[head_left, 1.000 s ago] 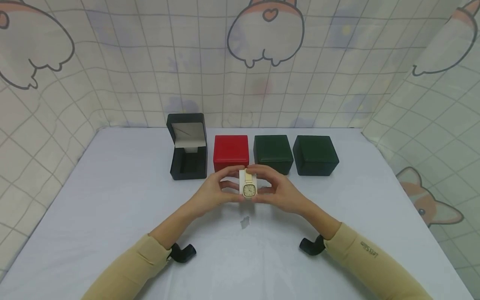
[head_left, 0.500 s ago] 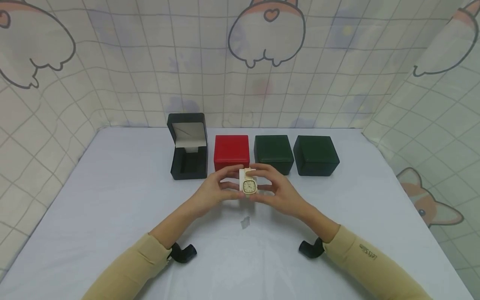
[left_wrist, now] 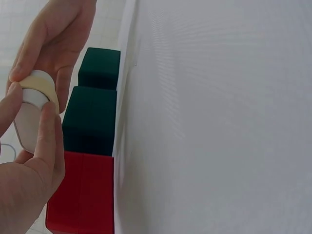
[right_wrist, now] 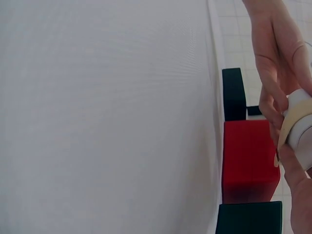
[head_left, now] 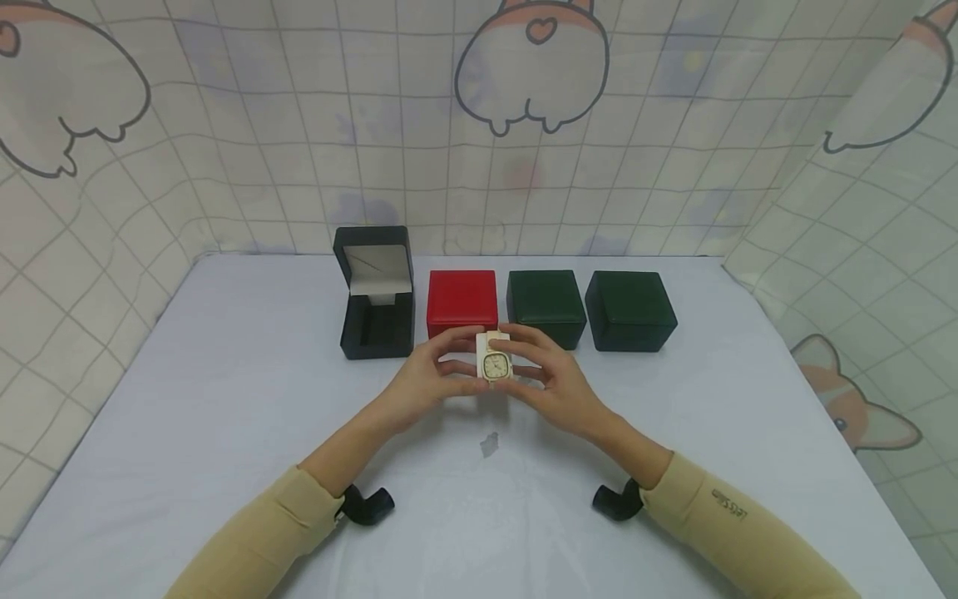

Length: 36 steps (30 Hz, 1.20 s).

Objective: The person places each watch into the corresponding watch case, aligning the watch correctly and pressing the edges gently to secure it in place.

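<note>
A wristwatch [head_left: 496,366] with a squarish pale dial and a cream strap faces me, wrapped round a white watch cushion [left_wrist: 30,126]. My left hand [head_left: 428,376] grips the cushion from the left between thumb and fingers. From the right, my right hand [head_left: 560,379] holds the watch, a finger lying over the upper strap and the thumb by the lower edge of the dial. In the left wrist view the cream strap [left_wrist: 45,87] bows round the cushion's end, with fingertips of both hands touching it. The cushion's far side is partly hidden by fingers.
Behind the hands stand an open black watch box [head_left: 377,324] with a pale lid lining, a shut red box [head_left: 461,299] and two shut dark green boxes, one in the middle [head_left: 545,298] and one at right [head_left: 630,299]. A small grey patch [head_left: 489,444] lies on the white tablecloth [head_left: 224,374].
The watch and cushion have risen slightly and tipped so the dial faces up more. A finger of my right hand has come over the upper strap. The boxes have stayed put.
</note>
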### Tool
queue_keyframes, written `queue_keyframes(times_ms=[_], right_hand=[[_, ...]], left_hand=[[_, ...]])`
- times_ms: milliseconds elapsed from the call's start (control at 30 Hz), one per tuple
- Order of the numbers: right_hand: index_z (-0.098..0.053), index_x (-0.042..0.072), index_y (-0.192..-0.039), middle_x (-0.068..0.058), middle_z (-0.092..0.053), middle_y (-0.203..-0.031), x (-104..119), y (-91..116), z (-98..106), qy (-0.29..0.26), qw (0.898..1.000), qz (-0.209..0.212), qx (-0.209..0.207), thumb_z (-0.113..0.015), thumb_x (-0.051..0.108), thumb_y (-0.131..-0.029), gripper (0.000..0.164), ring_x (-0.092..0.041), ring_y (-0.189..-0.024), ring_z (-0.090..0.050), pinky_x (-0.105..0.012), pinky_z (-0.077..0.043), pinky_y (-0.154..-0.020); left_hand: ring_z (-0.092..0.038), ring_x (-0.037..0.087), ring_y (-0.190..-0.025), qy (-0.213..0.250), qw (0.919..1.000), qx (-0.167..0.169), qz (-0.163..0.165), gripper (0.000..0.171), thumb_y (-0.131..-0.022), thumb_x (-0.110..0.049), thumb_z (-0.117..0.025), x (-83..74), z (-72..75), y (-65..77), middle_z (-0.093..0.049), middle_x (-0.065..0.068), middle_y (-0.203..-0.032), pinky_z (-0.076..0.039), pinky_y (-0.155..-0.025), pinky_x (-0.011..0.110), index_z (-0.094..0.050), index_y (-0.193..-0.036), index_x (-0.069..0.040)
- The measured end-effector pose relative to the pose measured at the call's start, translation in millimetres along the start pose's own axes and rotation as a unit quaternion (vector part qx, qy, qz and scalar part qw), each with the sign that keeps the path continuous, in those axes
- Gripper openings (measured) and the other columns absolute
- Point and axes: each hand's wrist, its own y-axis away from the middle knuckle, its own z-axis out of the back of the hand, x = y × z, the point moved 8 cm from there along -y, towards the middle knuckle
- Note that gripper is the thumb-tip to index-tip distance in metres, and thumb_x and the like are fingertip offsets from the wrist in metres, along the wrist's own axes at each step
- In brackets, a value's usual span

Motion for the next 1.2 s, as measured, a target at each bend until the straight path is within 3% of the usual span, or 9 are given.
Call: queue_keyframes(times_ms=[367, 767, 1200], right_hand=[[-0.060, 0.009, -0.142, -0.005, -0.045, -0.153, -0.8, -1.1, 1.9, -0.006, 1.000, -0.017, -0.007, -0.078, 0.002, -0.090, 0.056, -0.021, -0.140, -0.039, -0.045, -0.054, -0.098], [-0.057, 0.011, -0.144, -0.005, -0.047, -0.152, -10.2, -3.1, 2.3, -0.054, 0.997, -0.053, -0.002, -0.076, 0.001, -0.091, 0.057, -0.020, -0.140, -0.041, -0.034, -0.052, -0.100], [-0.054, 0.013, -0.147, 0.000, -0.050, -0.149, -14.3, -4.2, 4.3, -0.046, 0.995, -0.093, -0.002, -0.076, 0.002, -0.092, 0.060, -0.021, -0.133, -0.046, -0.034, -0.053, -0.099]], left_hand=[[-0.063, 0.030, -0.118, -0.013, 0.9999, -0.005, -0.004, 0.073, -0.087, -0.009, -0.083, -1.5, -1.0, 0.9, -0.051, 0.009, -0.141, -0.058, -0.090, 0.039, -0.050, -0.151, -0.024], [-0.060, 0.028, -0.121, -0.046, 0.9986, -0.008, -0.024, 0.076, -0.085, -0.008, -0.084, -4.7, -2.8, 0.7, -0.050, 0.008, -0.142, -0.057, -0.092, 0.037, -0.048, -0.151, -0.023], [-0.061, 0.028, -0.120, -0.063, 0.9973, -0.015, -0.035, 0.076, -0.085, -0.008, -0.085, -6.6, -3.0, 0.6, -0.051, 0.007, -0.142, -0.058, -0.091, 0.037, -0.049, -0.150, -0.023]])
